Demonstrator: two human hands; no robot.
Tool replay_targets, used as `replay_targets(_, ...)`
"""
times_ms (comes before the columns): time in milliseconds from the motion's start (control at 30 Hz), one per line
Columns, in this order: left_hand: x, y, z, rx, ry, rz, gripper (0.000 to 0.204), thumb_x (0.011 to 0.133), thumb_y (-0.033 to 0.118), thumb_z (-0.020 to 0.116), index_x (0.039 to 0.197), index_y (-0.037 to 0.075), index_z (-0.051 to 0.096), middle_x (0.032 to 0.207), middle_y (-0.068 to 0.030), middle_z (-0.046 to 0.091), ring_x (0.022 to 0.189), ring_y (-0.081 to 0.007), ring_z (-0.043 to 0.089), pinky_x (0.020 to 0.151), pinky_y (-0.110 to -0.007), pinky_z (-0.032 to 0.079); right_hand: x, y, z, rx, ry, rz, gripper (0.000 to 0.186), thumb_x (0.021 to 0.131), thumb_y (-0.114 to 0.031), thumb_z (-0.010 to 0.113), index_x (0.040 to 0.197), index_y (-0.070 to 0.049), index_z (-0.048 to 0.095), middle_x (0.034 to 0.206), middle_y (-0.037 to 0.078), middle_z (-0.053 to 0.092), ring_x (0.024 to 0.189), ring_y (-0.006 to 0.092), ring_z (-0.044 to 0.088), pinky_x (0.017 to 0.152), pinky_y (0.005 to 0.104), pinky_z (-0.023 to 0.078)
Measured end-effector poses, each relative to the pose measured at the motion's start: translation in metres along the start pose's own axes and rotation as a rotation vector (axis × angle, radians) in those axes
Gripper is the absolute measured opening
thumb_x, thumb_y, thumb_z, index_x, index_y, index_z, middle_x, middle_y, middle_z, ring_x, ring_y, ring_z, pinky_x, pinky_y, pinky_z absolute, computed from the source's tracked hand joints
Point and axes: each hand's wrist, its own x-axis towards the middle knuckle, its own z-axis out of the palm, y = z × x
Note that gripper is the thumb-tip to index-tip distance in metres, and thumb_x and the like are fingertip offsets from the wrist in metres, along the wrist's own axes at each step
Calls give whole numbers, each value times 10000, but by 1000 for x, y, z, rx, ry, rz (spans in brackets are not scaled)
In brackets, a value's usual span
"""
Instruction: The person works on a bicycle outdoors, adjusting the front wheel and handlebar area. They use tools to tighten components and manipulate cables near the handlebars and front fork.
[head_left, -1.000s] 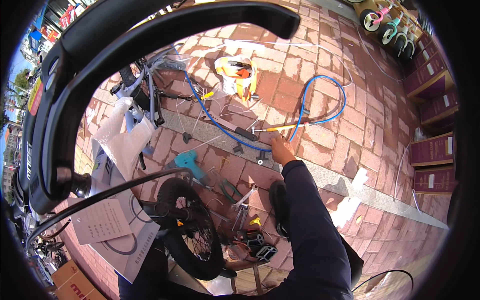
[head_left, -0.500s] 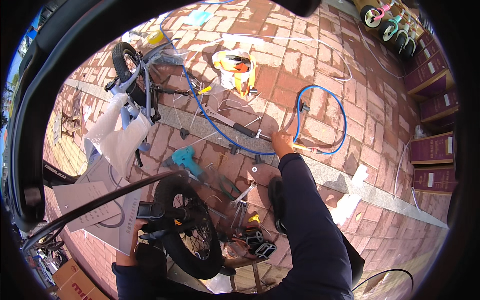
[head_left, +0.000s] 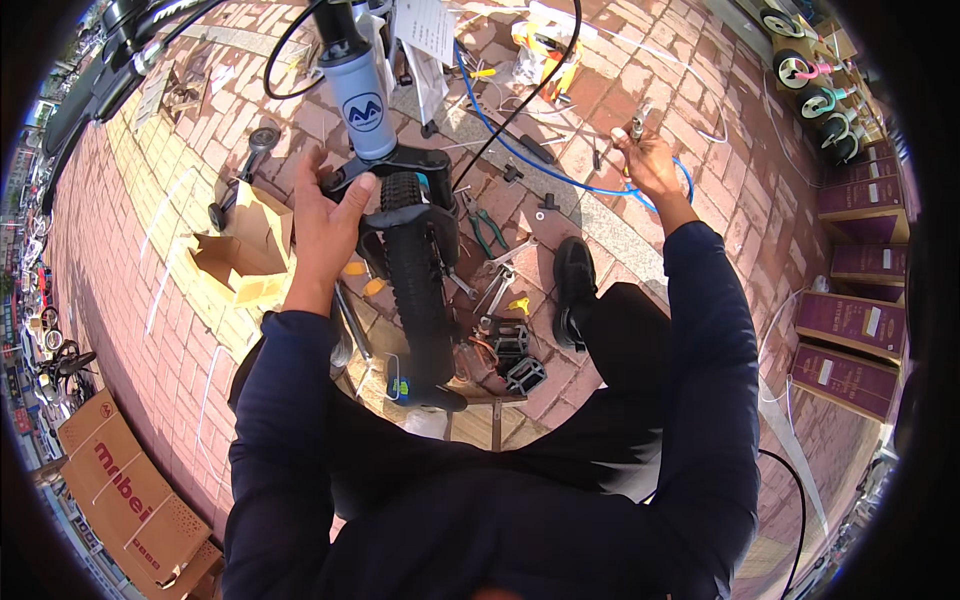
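A child-size bicycle's front end stands before me, with a pale blue head tube (head_left: 365, 105), a black fork (head_left: 420, 160) and a knobbly front wheel (head_left: 415, 280). My left hand (head_left: 325, 225) grips the fork's left shoulder, its thumb across the top and the other fingers partly hidden. Farther out to the right, my right hand (head_left: 650, 165) is closed round a tool with a silver metal head (head_left: 637, 125); most of its handle is hidden in the palm. Beside that hand a blue hose (head_left: 560, 178) curves over the paving.
Pliers (head_left: 487, 232), wrenches (head_left: 497, 288) and two pedals (head_left: 525, 375) lie right of the wheel, close to my shoe (head_left: 573, 285). An open cardboard box (head_left: 240, 260) stands left. Purple cartons (head_left: 850, 325) line the right side; a large brown carton (head_left: 130, 490) lies lower left.
My right hand has lifted from the paving with the tool. The front wheel now stands straight before me, and my left hand shows on the fork. The view has shifted.
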Motion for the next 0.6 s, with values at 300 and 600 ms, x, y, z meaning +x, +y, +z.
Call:
replay_targets(300, -145, -84, -5, -261, 198, -642, 523, 1017, 328, 664, 1315, -93, 578, 1134, -156, 709, 1005, -221, 678, 889, -333, 521, -163, -184, 1, 364, -368, 6, 305, 1038, -313, 659, 901, -41, 654, 778, -5, 618, 701, 92, 579, 647, 269, 481)
replay_targets(600, -159, -185, -6, -217, 83, -538, 462, 855, 82, 704, 1286, -74, 643, 1123, -183, 737, 1029, -254, 695, 910, -342, 520, -284, -165, 182, 610, -510, 468, 367, 1056, -367, 614, 1153, -19, 675, 861, 23, 677, 736, 117, 634, 702, 265, 539)
